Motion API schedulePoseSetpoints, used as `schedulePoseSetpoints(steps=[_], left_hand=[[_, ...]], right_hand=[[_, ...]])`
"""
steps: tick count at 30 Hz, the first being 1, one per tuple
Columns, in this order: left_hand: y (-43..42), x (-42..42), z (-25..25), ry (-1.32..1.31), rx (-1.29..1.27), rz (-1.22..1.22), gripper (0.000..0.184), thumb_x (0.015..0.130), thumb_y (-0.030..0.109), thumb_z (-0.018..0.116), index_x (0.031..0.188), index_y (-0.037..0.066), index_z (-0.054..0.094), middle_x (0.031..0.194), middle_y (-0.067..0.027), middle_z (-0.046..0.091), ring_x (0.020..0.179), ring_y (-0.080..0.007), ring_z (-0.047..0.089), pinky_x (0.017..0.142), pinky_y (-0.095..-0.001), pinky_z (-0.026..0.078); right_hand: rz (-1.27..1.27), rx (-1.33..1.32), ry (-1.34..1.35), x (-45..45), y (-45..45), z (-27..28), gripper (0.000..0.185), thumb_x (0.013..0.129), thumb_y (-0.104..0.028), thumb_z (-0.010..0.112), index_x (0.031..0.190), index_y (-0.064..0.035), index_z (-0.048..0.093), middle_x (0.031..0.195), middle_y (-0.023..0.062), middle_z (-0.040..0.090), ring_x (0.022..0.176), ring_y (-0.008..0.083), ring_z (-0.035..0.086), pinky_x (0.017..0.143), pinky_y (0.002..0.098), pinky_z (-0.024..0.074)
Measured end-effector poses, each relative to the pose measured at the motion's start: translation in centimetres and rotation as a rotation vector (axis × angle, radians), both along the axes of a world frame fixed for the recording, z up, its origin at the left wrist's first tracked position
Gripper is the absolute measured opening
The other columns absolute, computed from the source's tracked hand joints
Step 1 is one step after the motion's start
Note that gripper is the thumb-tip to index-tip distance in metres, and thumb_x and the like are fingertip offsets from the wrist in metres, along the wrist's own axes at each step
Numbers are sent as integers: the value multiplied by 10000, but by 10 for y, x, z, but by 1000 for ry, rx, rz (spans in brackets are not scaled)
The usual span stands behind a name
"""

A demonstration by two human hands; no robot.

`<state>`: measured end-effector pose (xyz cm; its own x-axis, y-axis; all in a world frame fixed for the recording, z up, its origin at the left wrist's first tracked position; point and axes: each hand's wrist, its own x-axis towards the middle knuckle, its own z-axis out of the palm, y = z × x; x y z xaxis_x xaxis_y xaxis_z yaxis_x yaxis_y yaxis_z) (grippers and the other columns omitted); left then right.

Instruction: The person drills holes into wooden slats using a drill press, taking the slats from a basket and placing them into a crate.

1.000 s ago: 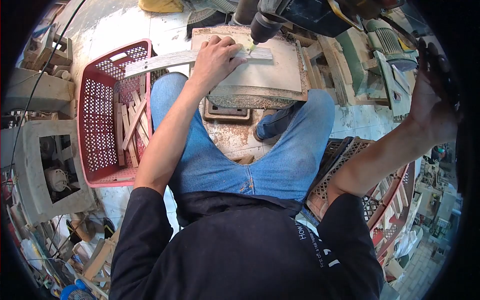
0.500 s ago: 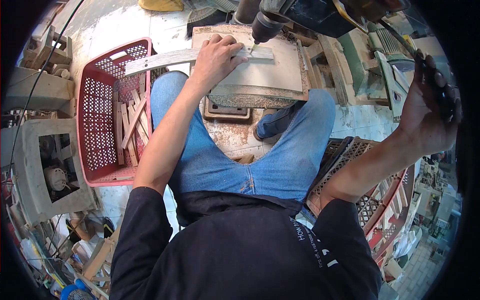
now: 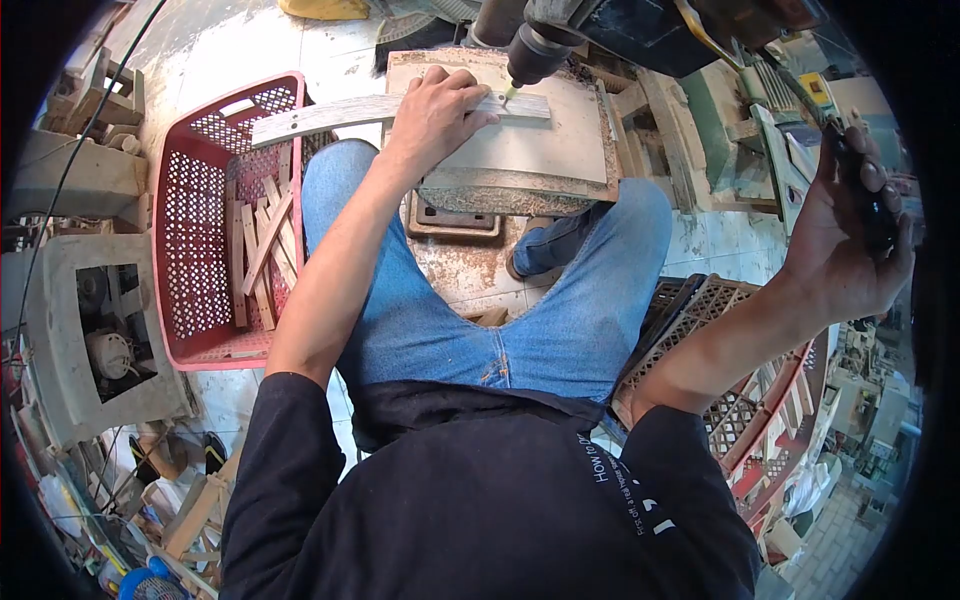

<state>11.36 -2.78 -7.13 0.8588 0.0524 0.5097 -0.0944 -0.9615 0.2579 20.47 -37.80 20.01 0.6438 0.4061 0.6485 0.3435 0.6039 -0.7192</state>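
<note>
My left hand (image 3: 436, 118) presses a pale, narrow wooden strip (image 3: 340, 117) onto the board (image 3: 560, 152) of a drill press, fingers closed over it. The strip has dark holes and reaches left over a red basket. Just right of my fingertips, the drill bit (image 3: 511, 92) under the dark chuck (image 3: 536, 52) meets the strip near its right end; whether it is in the wood I cannot tell. At the far right, my right hand (image 3: 840, 235) is wrapped around a black handle (image 3: 872, 205) on a metal lever.
The red perforated basket (image 3: 172, 250) with several wooden strips (image 3: 265, 245) stands left of my knees. Another basket (image 3: 745, 445) holding wood pieces is on the right. The dark drill press body (image 3: 640, 35) overhangs the board. Sawdust lies on the tiled floor (image 3: 465, 275).
My right hand and the black handle have moved slightly down and to the left. My left hand and the wooden strip stay almost where they were.
</note>
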Motion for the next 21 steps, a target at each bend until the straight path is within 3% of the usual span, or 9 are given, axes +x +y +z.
schedulePoseSetpoints(steps=[6,21], left_hand=[[-2,1,-1,-8,16,25,401,890,434,719,1150,129,735,1122,-33,666,1050,-263,586,926,-418,504],[0,2,-4,-53,-12,-1,395,849,405,748,1126,124,735,1109,-18,659,1053,-266,583,881,-431,503]], right_hand=[[-50,28,54,-8,3,-5,366,866,-289,572,1002,-14,771,1038,213,707,1268,431,543,1199,648,210],[-17,43,65,-19,3,-19,364,916,-259,528,1022,13,745,1054,207,711,1271,432,569,1225,650,164]])
